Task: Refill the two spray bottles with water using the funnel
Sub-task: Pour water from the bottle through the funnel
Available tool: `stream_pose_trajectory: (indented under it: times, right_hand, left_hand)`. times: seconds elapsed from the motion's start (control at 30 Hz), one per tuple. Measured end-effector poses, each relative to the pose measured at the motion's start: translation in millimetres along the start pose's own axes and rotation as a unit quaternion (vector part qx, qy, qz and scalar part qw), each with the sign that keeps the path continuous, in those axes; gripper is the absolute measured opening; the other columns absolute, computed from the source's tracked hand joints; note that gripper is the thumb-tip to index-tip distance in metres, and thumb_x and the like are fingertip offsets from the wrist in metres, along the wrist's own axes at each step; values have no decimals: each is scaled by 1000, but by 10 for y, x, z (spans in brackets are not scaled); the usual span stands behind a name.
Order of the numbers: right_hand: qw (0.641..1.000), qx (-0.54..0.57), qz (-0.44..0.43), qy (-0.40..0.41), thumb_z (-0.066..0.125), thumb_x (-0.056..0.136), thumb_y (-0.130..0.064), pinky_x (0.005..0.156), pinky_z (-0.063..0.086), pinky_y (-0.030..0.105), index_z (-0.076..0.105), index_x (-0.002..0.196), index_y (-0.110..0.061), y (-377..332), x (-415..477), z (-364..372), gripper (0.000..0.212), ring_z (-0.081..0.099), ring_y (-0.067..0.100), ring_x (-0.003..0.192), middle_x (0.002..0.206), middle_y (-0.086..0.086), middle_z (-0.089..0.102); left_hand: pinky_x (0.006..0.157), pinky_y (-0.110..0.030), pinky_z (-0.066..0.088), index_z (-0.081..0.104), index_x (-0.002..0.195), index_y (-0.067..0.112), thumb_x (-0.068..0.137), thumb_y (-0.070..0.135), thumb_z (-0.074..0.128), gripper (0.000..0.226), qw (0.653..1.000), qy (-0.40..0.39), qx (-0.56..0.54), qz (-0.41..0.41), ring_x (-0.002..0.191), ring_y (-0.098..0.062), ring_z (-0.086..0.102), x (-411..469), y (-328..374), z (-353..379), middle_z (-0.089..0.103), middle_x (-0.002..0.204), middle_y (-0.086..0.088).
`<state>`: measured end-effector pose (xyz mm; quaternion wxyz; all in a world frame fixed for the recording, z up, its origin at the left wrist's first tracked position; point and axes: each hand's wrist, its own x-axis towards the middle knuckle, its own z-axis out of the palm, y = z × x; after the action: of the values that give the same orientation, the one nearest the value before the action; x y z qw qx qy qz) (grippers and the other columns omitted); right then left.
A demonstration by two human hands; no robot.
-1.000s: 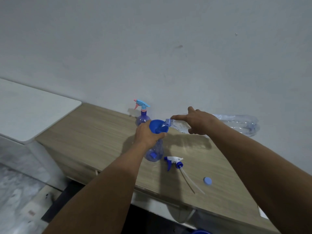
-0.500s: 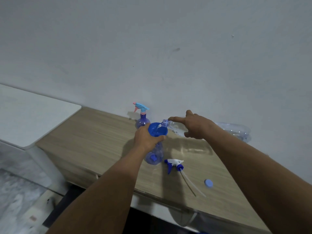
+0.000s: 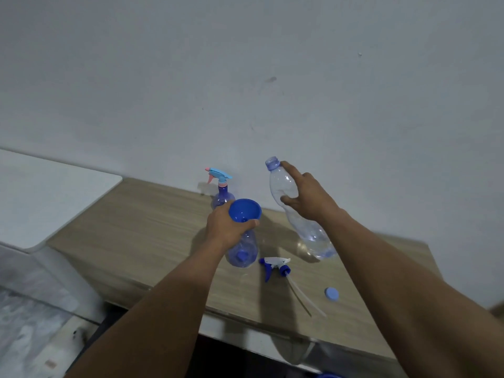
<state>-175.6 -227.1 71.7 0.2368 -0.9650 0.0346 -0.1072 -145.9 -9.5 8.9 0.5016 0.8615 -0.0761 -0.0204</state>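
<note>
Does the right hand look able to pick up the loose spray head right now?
Probably not yet: the right hand grips the water bottle. The spray head itself lies uncovered, close by.

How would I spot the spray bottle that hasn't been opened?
Follow the wooden tabletop back to the white wall. The closed spray bottle stands there, behind the blue funnel. Alone among the bottles, it wears a light-blue and pink trigger head.

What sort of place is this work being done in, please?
Probably a plain domestic or utility room: a light wood-grain laminate counter stands against a bare white painted wall, with a white tabletop beside it and grey marbled floor below.
</note>
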Motion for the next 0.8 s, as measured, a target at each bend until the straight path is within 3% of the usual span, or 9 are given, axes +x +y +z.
stream_pose_trajectory:
  times: [0.1,0.2,0.4,0.53,0.7,0.8]
  right_hand:
    - [997,61,21,47,66,91,-24,60,36,27,19,154,-40,46,17,74,80,54,27,77,97,15,52]
    - [991,107,36,68,66,93,-25,72,42,32,18,155,-36,62,35,200,80,57,28,89,109,14,55]
    - [981,159,37,105,66,93,-20,84,39,31,18,155,-28,115,82,326,78,49,23,103,129,14,48]
    - [969,211,55,116,72,90,-20,92,43,33,19,151,-26,189,65,282,81,52,29,122,139,10,47]
    - [976,187,64,94,78,86,-22,95,40,32,15,157,-26,154,25,145,95,48,28,129,148,8,45]
    - [983,147,76,79,78,85,-33,106,40,38,-1,160,-27,157,-16,83,109,41,30,139,157,9,35]
  left_hand:
    - [73,-25,49,64,109,26,64,44,88,54,1000,-4,-6,4,93,-15,63,-5,3,-3,67,101,6]
    - [79,-30,52,63,110,26,65,43,88,55,1000,-3,-12,7,96,-16,62,-23,6,0,67,104,5]
    - [80,-31,53,61,110,28,63,41,89,56,1000,-4,-12,6,94,-15,63,-36,26,-9,66,103,5]
    - [79,-30,54,63,111,29,62,43,89,58,1000,0,-17,7,92,-13,64,-28,6,0,68,101,7]
    - [79,-31,54,62,108,31,66,44,86,51,1000,-21,-4,12,90,-11,64,-35,34,-39,68,97,10]
    - [79,-32,54,59,106,33,68,43,85,47,999,-31,1,21,90,-10,64,-57,56,-68,66,95,11]
